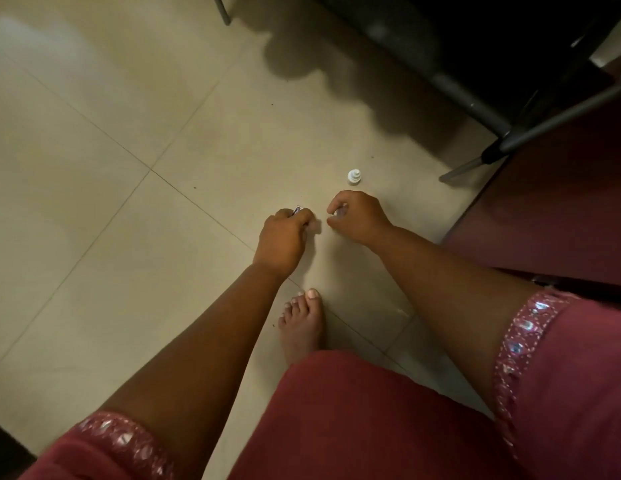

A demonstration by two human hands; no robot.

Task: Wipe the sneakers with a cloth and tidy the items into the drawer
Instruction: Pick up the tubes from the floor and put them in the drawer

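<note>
Both my hands reach down to the tiled floor [129, 116]. My left hand [283, 237] grips a small item with a dark and white printed end [55, 210] sticking out past the fingers; most of it is hidden. My right hand [357, 216] pinches a small pale, clear-looking thing [337, 213] between curled fingers and thumb, just above the floor. A small white bottle [354, 176] stands upright on the floor just beyond my right hand, untouched. No sneakers, cloth or drawer are in view.
My bare foot [302, 327] rests on the floor below my hands. Dark metal furniture legs [489, 112] and a black frame stand at the upper right. A dark red surface [562, 202] borders the right side. Another metal leg [222, 8] is at the top.
</note>
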